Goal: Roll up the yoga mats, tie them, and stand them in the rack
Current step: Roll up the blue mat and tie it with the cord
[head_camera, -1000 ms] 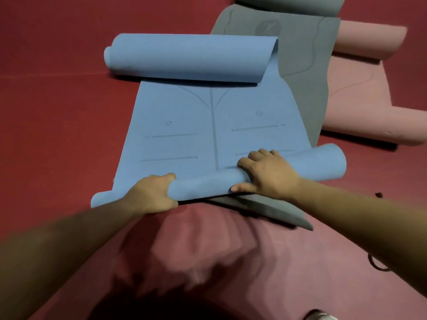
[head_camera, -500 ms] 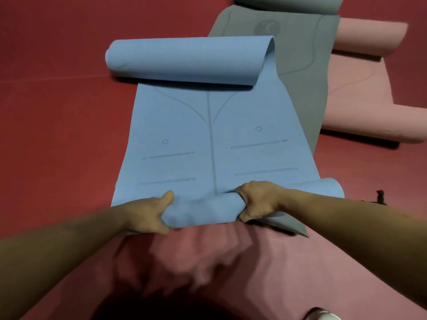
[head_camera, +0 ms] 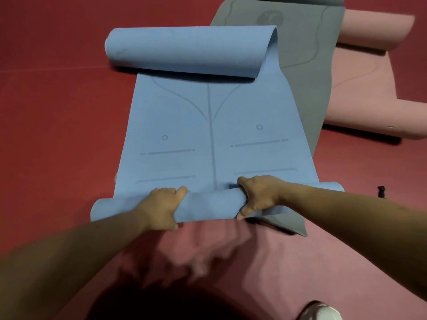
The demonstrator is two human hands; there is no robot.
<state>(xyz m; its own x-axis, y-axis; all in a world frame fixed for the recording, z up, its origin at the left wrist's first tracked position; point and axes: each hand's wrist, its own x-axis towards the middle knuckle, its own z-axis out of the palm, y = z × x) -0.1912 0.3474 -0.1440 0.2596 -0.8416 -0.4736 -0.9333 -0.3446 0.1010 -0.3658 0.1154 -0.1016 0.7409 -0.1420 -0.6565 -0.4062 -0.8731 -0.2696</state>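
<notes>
A blue yoga mat (head_camera: 208, 135) with printed lines lies flat on the red floor, its far end curled into a loose roll. At the mat's near end is a thin, tight roll. My left hand (head_camera: 161, 207) grips that near roll left of centre, fingers over the top. My right hand (head_camera: 258, 195) grips the same roll right of centre, thumb underneath. A grey mat (head_camera: 307, 65) lies partly under the blue one on the right. A pink mat (head_camera: 369, 88) lies beyond it, curled at both ends.
A small black tie (head_camera: 381, 191) lies on the red floor (head_camera: 57, 123) to the right. A corner of the grey mat pokes out below my right hand. A white shoe tip (head_camera: 321, 311) shows at the bottom edge.
The near roll has been tightened and both hands have regripped it, the left hand now with fingers over the top. The roll sits slightly further along the mat.
</notes>
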